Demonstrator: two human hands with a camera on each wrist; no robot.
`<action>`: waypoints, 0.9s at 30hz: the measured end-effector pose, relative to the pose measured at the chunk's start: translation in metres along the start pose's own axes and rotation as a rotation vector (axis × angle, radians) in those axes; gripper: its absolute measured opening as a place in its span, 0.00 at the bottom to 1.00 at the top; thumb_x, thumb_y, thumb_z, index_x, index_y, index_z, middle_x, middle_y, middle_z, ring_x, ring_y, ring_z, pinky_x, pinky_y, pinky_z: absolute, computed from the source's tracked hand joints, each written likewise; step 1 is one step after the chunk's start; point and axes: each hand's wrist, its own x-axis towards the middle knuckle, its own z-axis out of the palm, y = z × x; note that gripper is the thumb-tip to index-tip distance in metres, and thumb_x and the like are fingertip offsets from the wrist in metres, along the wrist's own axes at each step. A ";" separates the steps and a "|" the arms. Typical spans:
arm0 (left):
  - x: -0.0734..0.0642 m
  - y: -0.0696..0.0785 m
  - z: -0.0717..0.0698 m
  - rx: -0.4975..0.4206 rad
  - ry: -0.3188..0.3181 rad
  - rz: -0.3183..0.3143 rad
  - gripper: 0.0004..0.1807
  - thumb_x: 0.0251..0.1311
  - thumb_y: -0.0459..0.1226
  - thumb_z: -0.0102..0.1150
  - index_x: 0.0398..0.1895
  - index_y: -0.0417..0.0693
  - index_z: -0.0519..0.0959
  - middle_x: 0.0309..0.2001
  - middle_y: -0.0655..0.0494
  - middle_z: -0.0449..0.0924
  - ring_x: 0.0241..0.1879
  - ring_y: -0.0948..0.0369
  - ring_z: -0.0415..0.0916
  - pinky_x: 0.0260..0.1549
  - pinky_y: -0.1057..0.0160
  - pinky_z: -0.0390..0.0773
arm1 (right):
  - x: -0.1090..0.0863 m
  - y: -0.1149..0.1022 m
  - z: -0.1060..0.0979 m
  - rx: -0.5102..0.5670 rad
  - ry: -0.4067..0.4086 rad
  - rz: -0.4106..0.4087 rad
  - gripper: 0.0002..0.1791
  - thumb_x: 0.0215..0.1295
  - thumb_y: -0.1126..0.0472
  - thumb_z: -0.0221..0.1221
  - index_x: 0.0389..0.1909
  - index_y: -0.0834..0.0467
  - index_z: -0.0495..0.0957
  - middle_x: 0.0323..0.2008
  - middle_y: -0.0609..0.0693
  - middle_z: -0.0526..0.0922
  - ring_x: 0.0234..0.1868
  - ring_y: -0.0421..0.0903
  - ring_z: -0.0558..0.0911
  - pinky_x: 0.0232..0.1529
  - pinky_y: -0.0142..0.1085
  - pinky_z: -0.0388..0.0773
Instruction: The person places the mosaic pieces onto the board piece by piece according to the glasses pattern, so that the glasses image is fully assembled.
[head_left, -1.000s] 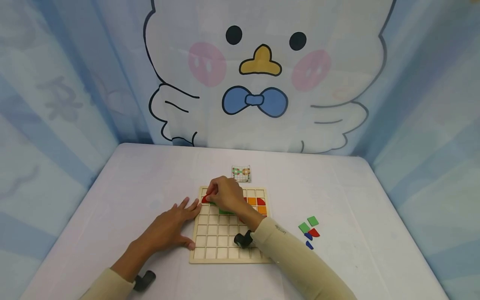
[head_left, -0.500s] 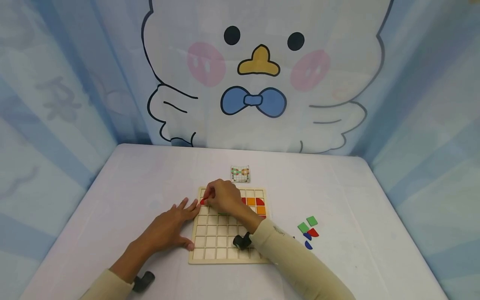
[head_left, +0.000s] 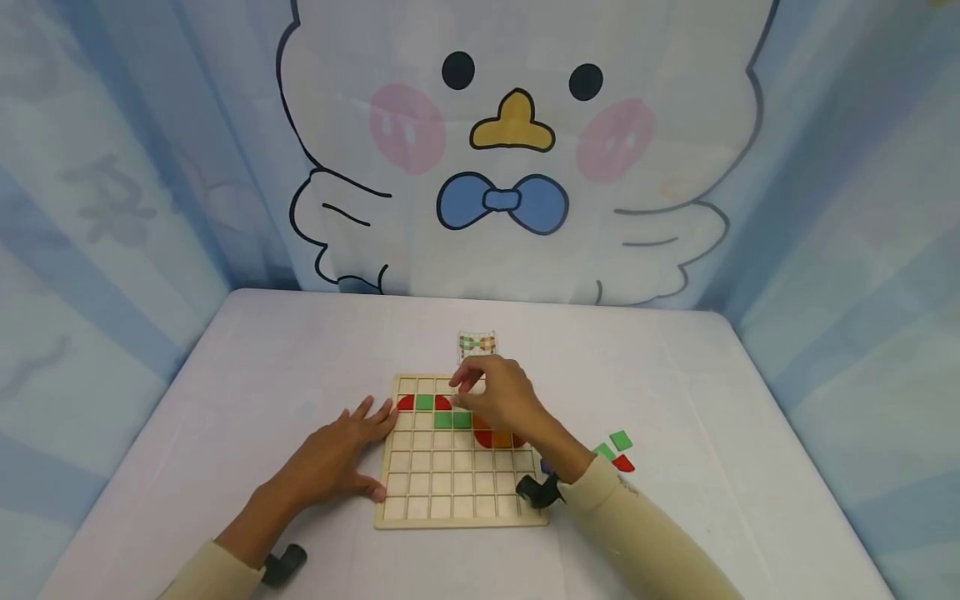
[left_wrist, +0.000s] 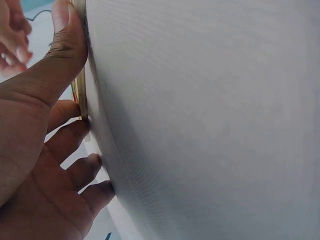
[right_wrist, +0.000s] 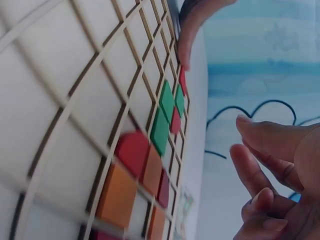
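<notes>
A wooden grid board (head_left: 442,483) lies on the table with coloured pieces in its upper cells. In its second row from the far edge sit a red quarter-round piece (head_left: 406,402), a green square (head_left: 424,402) and another red piece (head_left: 443,402). My left hand (head_left: 348,450) rests at the board's left edge, thumb and fingertips against the frame and table. Over the board's upper right hovers my right hand (head_left: 506,396), fingers loosely bent and holding nothing. In the right wrist view, an orange square (right_wrist: 117,195) sits near a red rounded piece (right_wrist: 132,152). My right hand hides some pieces in the head view.
Loose pieces lie right of the board: a green square (head_left: 621,440), a red quarter-round (head_left: 623,462) and others partly behind my right forearm. A small pattern card (head_left: 477,342) lies beyond the board. A printed curtain (head_left: 510,250) hangs behind the table.
My right hand has left the red piece at the upper left and moved right, uncovering the red and green pieces there. My left hand stays at the board's edge.
</notes>
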 end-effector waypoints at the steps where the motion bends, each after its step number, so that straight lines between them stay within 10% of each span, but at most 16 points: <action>1: 0.000 0.000 0.000 -0.001 0.001 0.000 0.66 0.36 0.57 0.86 0.83 0.51 0.63 0.83 0.49 0.59 0.83 0.37 0.53 0.69 0.27 0.69 | -0.004 0.002 -0.005 0.002 0.009 0.016 0.08 0.65 0.59 0.74 0.42 0.53 0.88 0.32 0.41 0.86 0.33 0.43 0.77 0.31 0.36 0.70; 13: -0.001 0.001 -0.002 -0.013 -0.006 -0.013 0.67 0.36 0.55 0.87 0.83 0.51 0.63 0.84 0.50 0.58 0.84 0.39 0.51 0.73 0.29 0.66 | -0.047 0.039 -0.049 -0.064 0.112 0.177 0.08 0.64 0.58 0.75 0.43 0.50 0.88 0.33 0.42 0.87 0.46 0.53 0.81 0.49 0.40 0.75; 27: 0.000 0.001 0.000 -0.012 -0.008 -0.006 0.67 0.36 0.55 0.87 0.83 0.51 0.63 0.84 0.50 0.58 0.84 0.39 0.51 0.74 0.29 0.65 | -0.093 0.082 -0.082 -0.110 0.171 0.298 0.11 0.64 0.60 0.74 0.46 0.54 0.89 0.39 0.49 0.90 0.35 0.48 0.73 0.31 0.35 0.73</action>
